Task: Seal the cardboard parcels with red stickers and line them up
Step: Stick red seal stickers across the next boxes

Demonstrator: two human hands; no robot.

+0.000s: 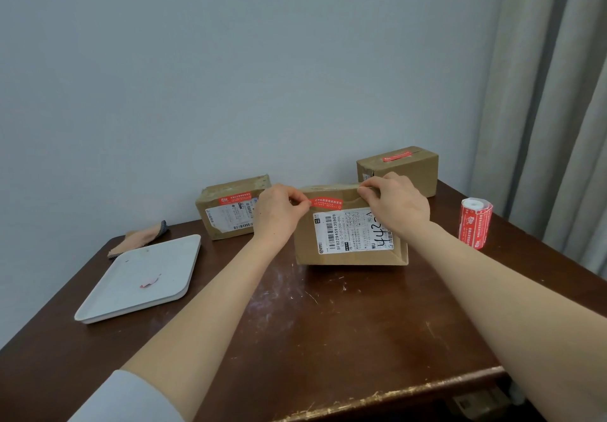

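Observation:
A cardboard parcel [348, 251] with a white shipping label stands in the middle of the dark wooden table. A red sticker [326, 203] lies across its upper front. My left hand [277, 214] pinches the sticker's left end. My right hand [395, 205] grips the parcel's top right edge. A second parcel [226, 211] with a red sticker stands behind on the left. A third parcel [404, 167], red sticker on top, stands at the back right. A roll of red stickers [475, 223] stands upright on the right.
A white tray [131, 290] holding a small pink scrap [149, 282] lies at the left. A folded cloth [141, 237] sits behind it. The wall is close behind the table [328, 339], a curtain [558, 109] hangs at the right.

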